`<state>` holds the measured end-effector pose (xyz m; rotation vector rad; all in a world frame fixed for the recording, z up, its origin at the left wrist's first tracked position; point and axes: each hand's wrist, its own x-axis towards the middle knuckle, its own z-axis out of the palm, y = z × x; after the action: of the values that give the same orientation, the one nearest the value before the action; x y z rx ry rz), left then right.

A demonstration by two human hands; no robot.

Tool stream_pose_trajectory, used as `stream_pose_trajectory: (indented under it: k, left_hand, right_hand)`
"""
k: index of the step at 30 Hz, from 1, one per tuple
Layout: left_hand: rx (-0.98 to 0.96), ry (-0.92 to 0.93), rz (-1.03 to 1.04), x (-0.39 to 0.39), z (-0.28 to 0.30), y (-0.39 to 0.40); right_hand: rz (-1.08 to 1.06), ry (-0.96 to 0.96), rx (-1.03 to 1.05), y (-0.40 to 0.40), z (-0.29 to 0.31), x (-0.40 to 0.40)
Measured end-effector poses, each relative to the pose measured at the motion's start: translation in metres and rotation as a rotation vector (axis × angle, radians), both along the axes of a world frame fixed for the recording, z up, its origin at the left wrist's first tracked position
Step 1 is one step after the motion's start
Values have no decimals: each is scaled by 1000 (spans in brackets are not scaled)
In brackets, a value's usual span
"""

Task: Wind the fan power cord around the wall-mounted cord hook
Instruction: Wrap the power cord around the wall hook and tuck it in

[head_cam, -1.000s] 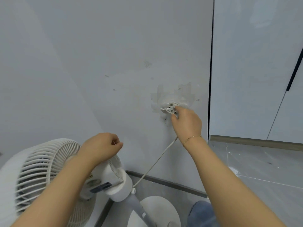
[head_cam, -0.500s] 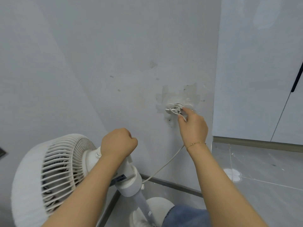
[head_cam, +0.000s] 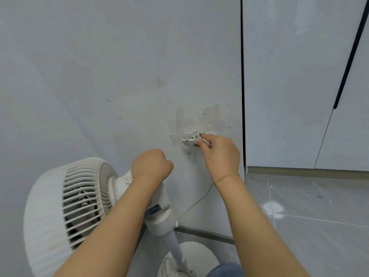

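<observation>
Scuffed grey wall (head_cam: 119, 56) holds the cord hook (head_cam: 188, 139), where the right hand (head_cam: 220, 154) pinches the power cord (head_cam: 196, 200) against wound loops while the left hand (head_cam: 151, 166), just lifted from beside the fan (head_cam: 79, 206), hangs clenched below-left, so winding looks nearly finished.

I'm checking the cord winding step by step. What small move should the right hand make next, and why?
Probably carry the cord once more round the hook. The right hand pinches it at the hook, where only a few turns show, and a long slack run hangs down to the fan, near the fisted left hand.
</observation>
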<state>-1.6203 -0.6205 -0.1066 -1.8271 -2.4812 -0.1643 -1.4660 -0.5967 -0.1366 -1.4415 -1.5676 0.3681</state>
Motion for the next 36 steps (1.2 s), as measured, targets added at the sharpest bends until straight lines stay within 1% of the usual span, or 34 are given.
stream_pose_trajectory:
  k: [3,7,9,11,12,15,16,19,24,26,29,36]
  left_hand:
    - [38,-102,-10,-1,0,14]
    - [172,-203,-42,0,-2,30]
    - [212,-232,-131,6,-3,34]
    - [192,-271,-264,11,0,40]
    - [161,-329,-321,13,3,43]
    - [72,-690,-364,12,11,48]
    - [71,-737,-382,12,12,49]
    - [111,-630,-459,12,10,52]
    - [157,-606,-510,6,12,55]
    - [174,-581,-533,5,12,54]
    - [205,-606,-575,12,11,54]
    - [230,-679,-582,18,8,60]
  right_hand:
    - [21,23,-5,1,2,-3]
    - [23,87,-19,6,0,1]
    - [28,109,-17,7,-1,3]
    - [36,104,-23,7,-1,4]
    - [38,102,-31,8,0,5]
    - [40,104,-34,11,2,8]
    - [42,103,-39,12,3,8]
    - [48,88,-54,13,6,7]
    - [65,167,-31,9,1,7]
    - [81,161,-9,9,1,6]
    - [82,129,9,11,2,7]
    - [81,94,19,19,1,9]
